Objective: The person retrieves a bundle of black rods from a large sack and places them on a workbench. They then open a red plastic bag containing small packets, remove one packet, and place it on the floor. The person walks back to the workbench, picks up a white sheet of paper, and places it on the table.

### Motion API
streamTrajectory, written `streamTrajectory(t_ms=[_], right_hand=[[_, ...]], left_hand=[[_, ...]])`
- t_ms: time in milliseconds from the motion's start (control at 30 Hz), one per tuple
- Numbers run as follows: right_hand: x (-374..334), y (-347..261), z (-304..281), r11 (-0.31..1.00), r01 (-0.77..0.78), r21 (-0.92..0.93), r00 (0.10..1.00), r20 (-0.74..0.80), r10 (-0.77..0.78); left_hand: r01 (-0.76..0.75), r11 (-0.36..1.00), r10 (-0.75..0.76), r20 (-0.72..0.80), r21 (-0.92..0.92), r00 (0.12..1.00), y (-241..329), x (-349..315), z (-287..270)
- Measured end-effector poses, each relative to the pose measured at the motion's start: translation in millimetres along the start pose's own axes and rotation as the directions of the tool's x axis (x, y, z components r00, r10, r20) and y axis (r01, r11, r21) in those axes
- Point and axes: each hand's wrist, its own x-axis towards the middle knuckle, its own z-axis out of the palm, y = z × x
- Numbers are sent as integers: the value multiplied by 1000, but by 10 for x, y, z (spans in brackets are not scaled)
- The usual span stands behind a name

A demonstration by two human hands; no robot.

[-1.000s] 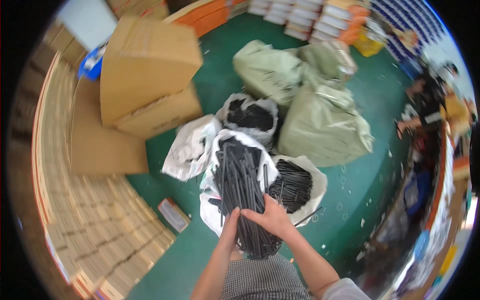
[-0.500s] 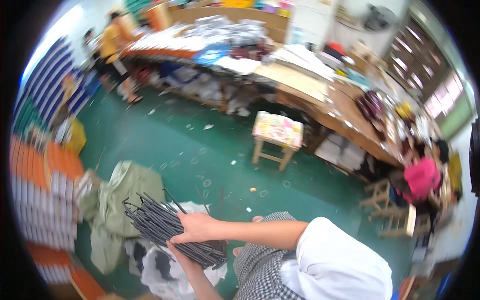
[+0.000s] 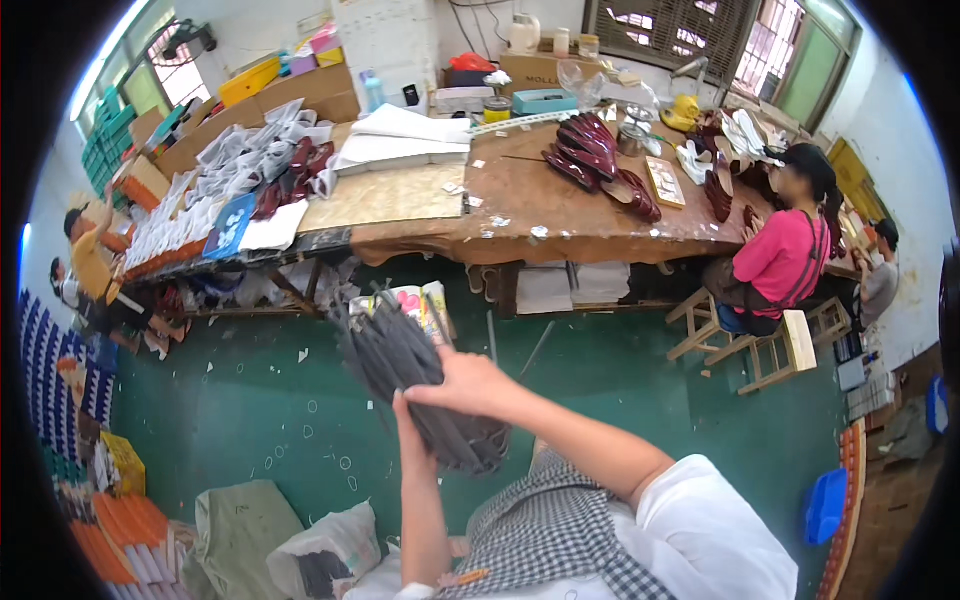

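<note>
A thick bundle of thin dark grey strips (image 3: 380, 350) is gripped between my two hands over the green floor. My left hand (image 3: 412, 432) holds it from below and the left, fingers mostly hidden behind it. From the right, my right hand (image 3: 465, 385) wraps around the bundle's middle. The strips' far ends fan out unevenly and cover part of a small stool (image 3: 437, 302) with a colourful seat. Two single strips (image 3: 538, 346) show to the right of the bundle; whether they hang or lie on the floor, I cannot tell.
A long workbench (image 3: 490, 215) runs across ahead, carrying dark red shoes (image 3: 590, 150) and white sheets (image 3: 400, 140). A person in pink (image 3: 785, 255) sits at its right. Near my left lie a green sack (image 3: 240, 535) and a white plastic bag (image 3: 325, 550) holding dark pieces.
My view has swung to the right. The bundle has risen from above the bags at the left to in front of the stool, still in both hands.
</note>
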Motion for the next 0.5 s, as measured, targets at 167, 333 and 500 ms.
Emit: streamTrajectory(t_ms=[167, 333, 500], right_hand=[[388, 666, -1021, 994, -109, 31, 988, -108, 112], [884, 1181, -1715, 971, -134, 197, 964, -202, 174], [1732, 1675, -2233, 945, -181, 272, 936, -246, 250]], left_hand=[[109, 993, -117, 187, 53, 975, -291, 895, 973], [67, 971, -108, 169, 229, 980, -423, 1820, 1632], [149, 945, -205, 172, 292, 964, -528, 2958, 2040]])
